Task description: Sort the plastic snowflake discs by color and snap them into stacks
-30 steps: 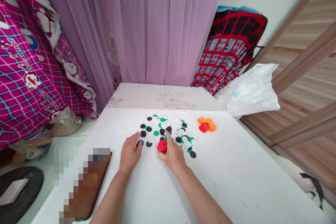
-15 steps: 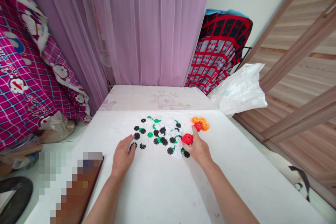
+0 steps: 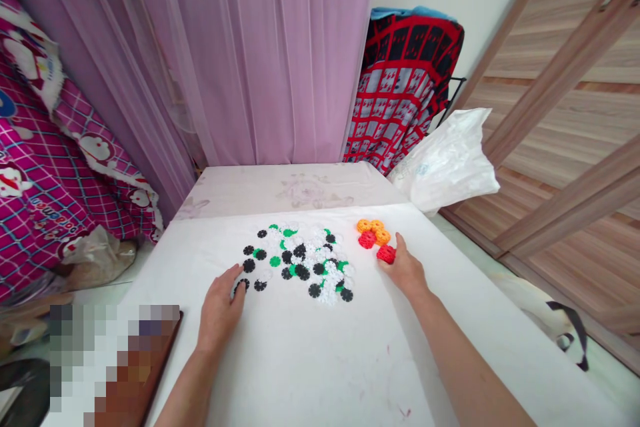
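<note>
A scatter of small black, white and green snowflake discs [image 3: 300, 263] lies on the white table [image 3: 310, 347]. My right hand [image 3: 404, 268] pinches a red disc piece [image 3: 386, 253] just below a small cluster of orange and red discs [image 3: 371, 233]. My left hand [image 3: 220, 307] rests palm down on the table, its fingertips on a black disc [image 3: 241, 283] at the left edge of the scatter.
A dark brown flat object [image 3: 133, 373], partly pixelated, lies at the near left edge of the table. A white plastic bag [image 3: 445, 163] sits at the table's far right corner. Purple curtains, pink bedding and a red patterned blanket stand behind.
My right hand carried the red piece from the middle of the scatter rightward to beside the orange cluster. My left hand stayed at the scatter's left edge.
</note>
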`<action>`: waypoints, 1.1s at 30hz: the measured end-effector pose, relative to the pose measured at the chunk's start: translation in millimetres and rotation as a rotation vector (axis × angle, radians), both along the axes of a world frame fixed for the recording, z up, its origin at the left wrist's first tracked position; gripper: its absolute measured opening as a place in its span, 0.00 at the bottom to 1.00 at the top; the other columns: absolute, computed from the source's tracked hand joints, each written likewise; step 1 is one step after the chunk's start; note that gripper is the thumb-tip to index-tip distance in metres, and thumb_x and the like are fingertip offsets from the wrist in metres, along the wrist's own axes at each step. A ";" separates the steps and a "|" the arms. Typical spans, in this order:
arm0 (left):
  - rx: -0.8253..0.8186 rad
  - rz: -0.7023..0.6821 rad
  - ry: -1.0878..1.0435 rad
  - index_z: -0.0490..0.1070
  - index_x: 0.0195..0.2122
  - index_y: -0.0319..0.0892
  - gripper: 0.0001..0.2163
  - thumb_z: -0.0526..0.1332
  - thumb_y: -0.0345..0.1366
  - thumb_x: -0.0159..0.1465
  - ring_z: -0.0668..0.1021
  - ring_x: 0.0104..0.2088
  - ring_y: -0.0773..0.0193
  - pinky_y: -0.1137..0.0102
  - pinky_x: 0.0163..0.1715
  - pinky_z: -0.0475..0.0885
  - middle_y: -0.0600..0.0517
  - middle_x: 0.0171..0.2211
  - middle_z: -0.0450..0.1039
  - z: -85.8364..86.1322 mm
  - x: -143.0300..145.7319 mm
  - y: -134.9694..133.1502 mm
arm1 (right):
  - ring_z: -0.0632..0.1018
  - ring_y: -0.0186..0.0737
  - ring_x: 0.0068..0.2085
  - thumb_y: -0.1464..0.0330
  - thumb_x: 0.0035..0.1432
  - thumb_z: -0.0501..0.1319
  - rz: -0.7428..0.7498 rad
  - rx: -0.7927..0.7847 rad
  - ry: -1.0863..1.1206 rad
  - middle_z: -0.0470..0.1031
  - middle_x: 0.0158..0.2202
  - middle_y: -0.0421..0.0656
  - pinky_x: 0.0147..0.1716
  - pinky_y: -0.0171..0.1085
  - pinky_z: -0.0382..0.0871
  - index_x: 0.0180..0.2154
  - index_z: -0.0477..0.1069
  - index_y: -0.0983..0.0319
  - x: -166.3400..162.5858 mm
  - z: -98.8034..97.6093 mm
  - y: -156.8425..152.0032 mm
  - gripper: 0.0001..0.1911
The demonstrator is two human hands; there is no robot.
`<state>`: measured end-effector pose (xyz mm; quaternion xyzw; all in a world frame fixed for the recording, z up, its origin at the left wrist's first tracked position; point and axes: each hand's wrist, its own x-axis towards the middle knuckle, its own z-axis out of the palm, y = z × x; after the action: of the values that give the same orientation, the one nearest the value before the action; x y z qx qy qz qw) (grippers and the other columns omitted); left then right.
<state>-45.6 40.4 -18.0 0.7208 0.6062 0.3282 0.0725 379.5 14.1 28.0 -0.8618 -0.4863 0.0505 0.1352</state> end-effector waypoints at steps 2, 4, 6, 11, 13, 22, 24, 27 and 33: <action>0.000 -0.002 0.005 0.72 0.52 0.45 0.19 0.51 0.43 0.65 0.74 0.56 0.52 0.52 0.60 0.64 0.47 0.55 0.74 -0.7 -0.5 0.0 | 0.78 0.53 0.42 0.61 0.56 0.61 0.013 0.005 0.005 0.77 0.41 0.53 0.40 0.44 0.67 0.66 0.46 0.66 4.1 -0.7 3.8 0.42; -0.004 -0.004 0.010 0.72 0.52 0.45 0.19 0.51 0.43 0.65 0.75 0.55 0.52 0.52 0.60 0.65 0.47 0.55 0.74 -1.1 -1.0 0.3 | 0.78 0.52 0.42 0.62 0.56 0.62 0.030 0.017 0.006 0.77 0.40 0.52 0.40 0.44 0.66 0.67 0.44 0.67 6.3 -0.8 6.7 0.44; -0.005 -0.003 0.013 0.72 0.53 0.46 0.19 0.51 0.43 0.64 0.75 0.55 0.52 0.52 0.60 0.65 0.47 0.55 0.74 -1.2 -1.4 0.5 | 0.78 0.51 0.41 0.62 0.55 0.62 0.044 0.021 0.010 0.77 0.39 0.51 0.39 0.43 0.67 0.67 0.44 0.67 6.8 -0.1 8.9 0.45; -0.005 -0.005 0.015 0.71 0.53 0.45 0.19 0.51 0.43 0.64 0.74 0.56 0.53 0.52 0.61 0.64 0.47 0.55 0.74 -1.5 -1.9 0.8 | 0.78 0.49 0.41 0.61 0.55 0.61 0.053 0.000 0.026 0.76 0.40 0.49 0.40 0.42 0.67 0.68 0.42 0.66 3.7 4.2 11.6 0.46; -0.004 -0.005 0.013 0.71 0.53 0.45 0.19 0.51 0.43 0.65 0.74 0.56 0.53 0.52 0.61 0.64 0.47 0.55 0.73 -1.5 -1.9 0.8 | 0.77 0.48 0.42 0.61 0.55 0.61 0.056 -0.019 0.037 0.76 0.42 0.49 0.41 0.42 0.66 0.68 0.41 0.66 1.0 6.2 11.7 0.46; 0.012 0.002 -0.004 0.72 0.52 0.46 0.18 0.52 0.42 0.64 0.75 0.55 0.53 0.53 0.59 0.66 0.48 0.54 0.74 -1.0 -1.2 0.8 | 0.77 0.47 0.43 0.61 0.56 0.61 0.031 -0.053 0.066 0.76 0.44 0.49 0.42 0.41 0.67 0.68 0.40 0.65 -4.5 9.5 13.6 0.46; 0.007 -0.002 -0.004 0.72 0.52 0.46 0.19 0.52 0.43 0.64 0.75 0.55 0.53 0.53 0.60 0.66 0.48 0.54 0.74 -1.7 -1.4 0.7 | 0.77 0.48 0.43 0.61 0.56 0.61 0.029 -0.044 0.069 0.76 0.44 0.49 0.42 0.42 0.67 0.68 0.39 0.64 -2.6 7.5 14.7 0.46; 0.005 -0.006 -0.005 0.71 0.53 0.46 0.19 0.51 0.43 0.64 0.75 0.55 0.53 0.53 0.60 0.65 0.48 0.55 0.74 -2.5 -1.7 0.4 | 0.78 0.49 0.43 0.61 0.55 0.62 0.021 -0.025 0.061 0.77 0.44 0.50 0.41 0.42 0.67 0.68 0.40 0.65 0.1 4.3 16.0 0.47; -0.001 -0.004 0.001 0.71 0.53 0.45 0.19 0.51 0.43 0.64 0.74 0.56 0.52 0.52 0.60 0.65 0.47 0.55 0.73 -1.3 -1.3 0.0 | 0.77 0.48 0.44 0.61 0.56 0.61 0.022 -0.034 0.052 0.76 0.44 0.50 0.42 0.40 0.66 0.68 0.40 0.67 0.7 6.3 16.4 0.46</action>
<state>-46.9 40.4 -19.3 0.7221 0.6050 0.3273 0.0734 380.1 30.5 34.3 -0.8569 -0.4913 0.0827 0.1325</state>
